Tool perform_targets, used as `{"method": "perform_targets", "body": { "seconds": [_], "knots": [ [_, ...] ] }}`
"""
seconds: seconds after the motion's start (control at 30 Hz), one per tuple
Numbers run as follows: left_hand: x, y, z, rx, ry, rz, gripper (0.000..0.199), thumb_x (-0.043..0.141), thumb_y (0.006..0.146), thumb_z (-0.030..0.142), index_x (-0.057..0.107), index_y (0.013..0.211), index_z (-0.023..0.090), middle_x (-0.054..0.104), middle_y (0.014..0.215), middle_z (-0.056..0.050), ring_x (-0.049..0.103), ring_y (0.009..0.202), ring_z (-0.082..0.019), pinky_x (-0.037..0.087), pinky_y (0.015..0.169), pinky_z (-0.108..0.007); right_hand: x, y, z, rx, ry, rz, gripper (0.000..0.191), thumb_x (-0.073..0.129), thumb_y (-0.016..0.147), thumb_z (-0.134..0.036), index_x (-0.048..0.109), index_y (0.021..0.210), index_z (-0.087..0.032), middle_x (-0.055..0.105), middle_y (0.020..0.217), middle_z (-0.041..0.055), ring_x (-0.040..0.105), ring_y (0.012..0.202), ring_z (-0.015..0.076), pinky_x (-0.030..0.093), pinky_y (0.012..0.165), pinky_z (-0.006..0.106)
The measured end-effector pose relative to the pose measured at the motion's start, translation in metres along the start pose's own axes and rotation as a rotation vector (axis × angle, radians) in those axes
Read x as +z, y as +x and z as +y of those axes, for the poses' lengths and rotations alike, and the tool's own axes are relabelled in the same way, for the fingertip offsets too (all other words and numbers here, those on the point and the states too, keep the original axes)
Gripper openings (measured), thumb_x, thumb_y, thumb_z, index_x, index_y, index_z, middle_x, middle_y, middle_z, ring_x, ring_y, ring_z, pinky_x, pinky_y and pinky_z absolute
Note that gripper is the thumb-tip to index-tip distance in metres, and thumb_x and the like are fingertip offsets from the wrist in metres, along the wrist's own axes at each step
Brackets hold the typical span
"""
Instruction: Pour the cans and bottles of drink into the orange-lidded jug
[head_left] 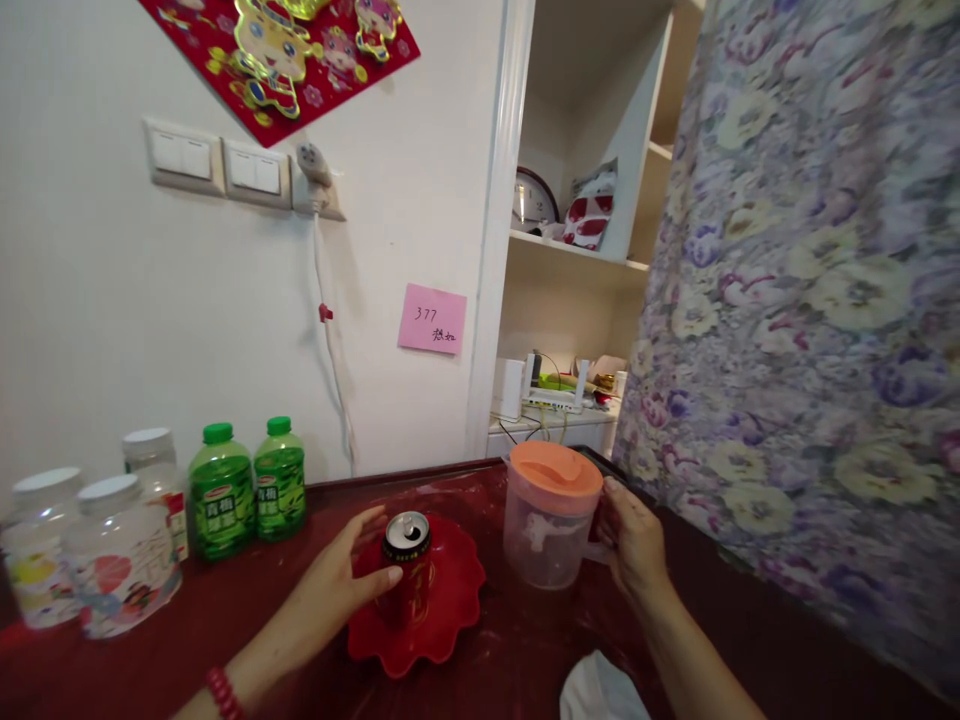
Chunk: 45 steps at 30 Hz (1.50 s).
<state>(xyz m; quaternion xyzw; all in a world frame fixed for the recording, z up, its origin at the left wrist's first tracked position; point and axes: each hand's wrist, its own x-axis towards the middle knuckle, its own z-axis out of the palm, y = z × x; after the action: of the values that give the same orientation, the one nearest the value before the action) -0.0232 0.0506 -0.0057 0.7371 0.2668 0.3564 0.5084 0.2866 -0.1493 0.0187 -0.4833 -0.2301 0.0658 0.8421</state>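
My left hand [352, 570] curves beside the left side of a dark red drink can [409, 570]. Its thumb overlaps the can's front edge, while the other fingers are apart from the thumb near the rim; whether they touch is unclear. The can stands upright on a red plate with a wavy rim [461, 590], its top tab and opening showing. To the right, my right hand [634, 530] is closed around the handle of a clear plastic pitcher [544, 540] with an orange lid [555, 467]. The pitcher is upright, and part of its handle is hidden by my fingers.
Several white-lidded jars [124, 560] and two green tea bottles [221, 495] stand at the left. A white object [602, 690] lies at the front edge. A floral curtain [810, 330] borders the right side; behind are a wall and shelves [570, 250] with a router.
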Motion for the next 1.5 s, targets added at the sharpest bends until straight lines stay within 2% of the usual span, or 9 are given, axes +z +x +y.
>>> {"method": "perform_targets", "body": {
  "seconds": [0.2,0.33,0.57,0.7,0.97,1.17,1.27,1.33,1.5],
  "knots": [
    [0.004,-0.002,-0.01,0.025,0.026,-0.023,0.082,0.083,0.069,0.042,0.049,0.139,0.018,0.055,0.147,-0.018,0.05,0.138,-0.034,0.034,0.12,-0.052,-0.005,-0.002,0.017,0.014,0.068,0.07,0.063,0.08,0.066,-0.073,0.05,0.061,-0.019,0.037,0.048,-0.0082,0.032,0.042,0.007,0.029,0.04,0.02],
    [0.008,-0.002,-0.017,0.039,0.023,-0.049,0.082,0.081,0.07,0.041,0.047,0.141,0.018,0.055,0.147,-0.017,0.05,0.138,-0.035,0.031,0.12,-0.053,-0.003,-0.007,0.027,-0.007,0.084,0.151,0.062,0.077,0.069,-0.075,0.051,0.063,-0.018,0.036,0.046,-0.0091,0.03,0.041,0.0064,0.028,0.04,0.019],
    [0.016,-0.007,-0.009,0.046,0.018,-0.088,0.079,0.076,0.07,0.036,0.047,0.141,0.018,0.054,0.148,-0.016,0.047,0.14,-0.034,0.027,0.123,-0.05,0.002,-0.012,0.024,-0.017,0.091,0.189,0.063,0.077,0.069,-0.074,0.047,0.059,-0.019,0.033,0.045,-0.0097,0.029,0.04,0.0061,0.027,0.04,0.019],
    [0.017,-0.008,-0.018,0.047,0.001,-0.067,0.081,0.074,0.07,0.032,0.043,0.144,0.017,0.051,0.151,-0.017,0.044,0.142,-0.033,0.026,0.123,-0.049,0.006,-0.012,0.019,-0.019,0.1,0.197,0.066,0.08,0.065,-0.074,0.043,0.058,-0.02,0.034,0.046,-0.0093,0.03,0.039,0.0061,0.026,0.038,0.019],
    [0.02,-0.008,-0.026,0.059,0.064,-0.002,0.082,0.066,0.067,0.017,0.045,0.145,0.018,0.054,0.149,-0.012,0.045,0.142,-0.03,0.026,0.123,-0.046,0.024,0.004,-0.025,-0.005,0.11,0.099,0.066,0.087,0.06,-0.07,0.044,0.061,-0.02,0.035,0.049,-0.01,0.029,0.04,0.0048,0.024,0.037,0.018],
    [0.021,-0.012,-0.018,0.053,0.086,0.037,0.081,0.073,0.066,0.021,0.048,0.143,0.018,0.056,0.145,-0.014,0.05,0.136,-0.032,0.033,0.119,-0.046,0.057,0.009,-0.059,0.019,0.099,-0.028,0.068,0.088,0.056,-0.071,0.043,0.062,-0.021,0.031,0.049,-0.0108,0.023,0.04,0.0046,0.02,0.035,0.018],
    [0.02,-0.016,-0.011,0.046,0.178,0.077,0.081,0.076,0.063,0.023,0.052,0.14,0.017,0.059,0.139,-0.015,0.053,0.131,-0.034,0.037,0.114,-0.046,0.068,0.001,-0.061,0.013,0.089,-0.062,0.072,0.09,0.052,-0.071,0.039,0.059,-0.021,0.029,0.049,-0.0108,0.022,0.041,0.004,0.019,0.035,0.018],
    [0.019,-0.018,-0.004,0.044,0.233,0.061,0.071,0.075,0.064,0.024,0.058,0.133,0.019,0.064,0.13,-0.012,0.056,0.125,-0.033,0.04,0.11,-0.044,0.07,-0.004,-0.055,0.017,0.073,-0.061,0.072,0.09,0.052,-0.072,0.04,0.058,-0.02,0.03,0.049,-0.01,0.024,0.041,0.0044,0.02,0.036,0.018],
    [0.02,-0.023,0.009,-0.008,0.238,0.043,0.056,0.074,0.063,0.023,0.062,0.118,0.02,0.069,0.121,-0.009,0.062,0.115,-0.031,0.045,0.102,-0.039,0.065,-0.006,-0.035,0.027,0.016,-0.08,0.069,0.088,0.058,-0.071,0.043,0.059,-0.019,0.032,0.052,-0.0086,0.026,0.044,0.005,0.021,0.037,0.017]
  ]
}}
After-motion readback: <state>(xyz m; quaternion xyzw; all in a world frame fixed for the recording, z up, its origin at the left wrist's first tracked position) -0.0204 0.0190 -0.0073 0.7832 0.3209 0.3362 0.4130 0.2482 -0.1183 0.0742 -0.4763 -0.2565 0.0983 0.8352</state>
